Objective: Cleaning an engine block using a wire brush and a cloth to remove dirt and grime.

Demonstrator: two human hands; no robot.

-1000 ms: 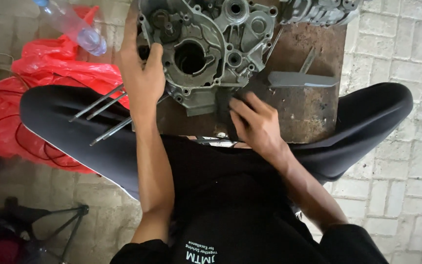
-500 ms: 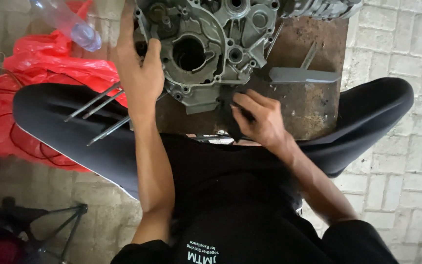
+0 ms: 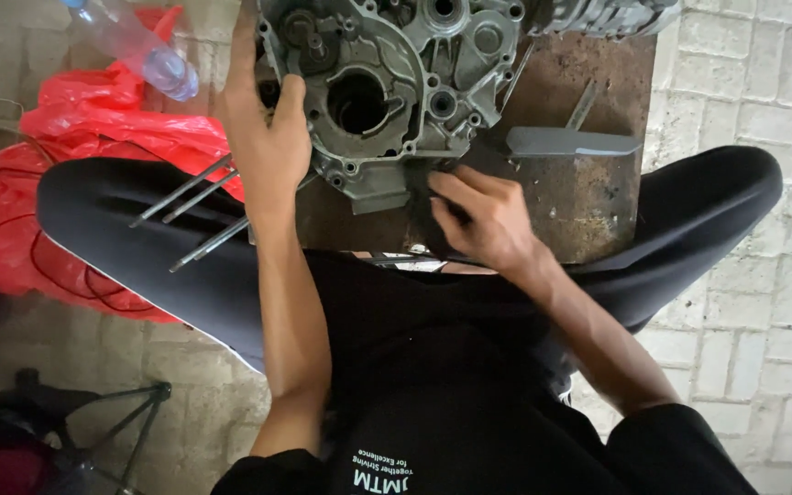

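Note:
A grey metal engine case (image 3: 396, 82) with a round bore lies on a rusty metal bench (image 3: 588, 202) in front of me. My left hand (image 3: 263, 137) grips the case's left edge, thumb hooked over the rim. Pressed against the case's lower edge, my right hand (image 3: 483, 215) is closed on a dark cloth (image 3: 474, 160). Several long thin metal rods (image 3: 199, 211) rest across my left thigh, just left of the left wrist.
A flat grey blade-like metal piece (image 3: 570, 142) lies on the bench right of the cloth. A red plastic bag (image 3: 84, 137) and a clear plastic bottle (image 3: 144, 46) sit on the ground at left. Pale paving bricks (image 3: 744, 82) lie to the right. A dark stand (image 3: 103, 412) is lower left.
My right hand has shifted slightly up and right along the case's lower edge with the cloth. The left hand keeps its grip on the case.

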